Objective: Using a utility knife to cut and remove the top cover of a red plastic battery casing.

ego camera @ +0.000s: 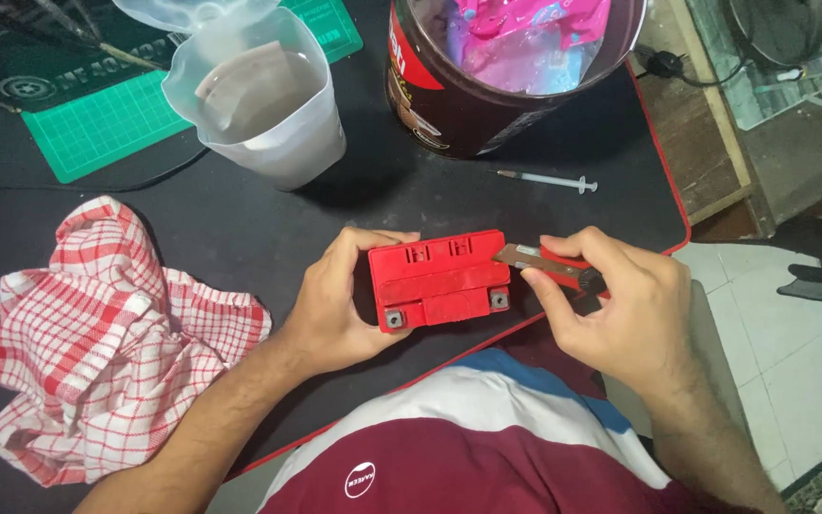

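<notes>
Red block: red plastic rectangular block (440, 278), held just above the near edge of our desk, in front of our chest
Surface: black desk mat with a thin red border (268, 228) covers the desk; a green gridded cutting mat (107, 124) lies at the far left
Room: pale tiled floor (792, 352) to our right, a wooden ledge (706, 124) beyond the mat
Counts: one red block, one red-handled utility knife (549, 264), one thin clear syringe (549, 180), one cloudy cut plastic jug of liquid (264, 105), one dark round tub with pink and blue wrappers (506, 67), one red-and-white checked cloth (107, 333)
Look of the block: ribbed top, slotted notches along the far edge, two small metal squares at the near corners
Left hand (335, 305): our fingers wrap the block's left end
Right hand (611, 305): our fingers are closed around the knife, its blade touching the block's right edge
</notes>
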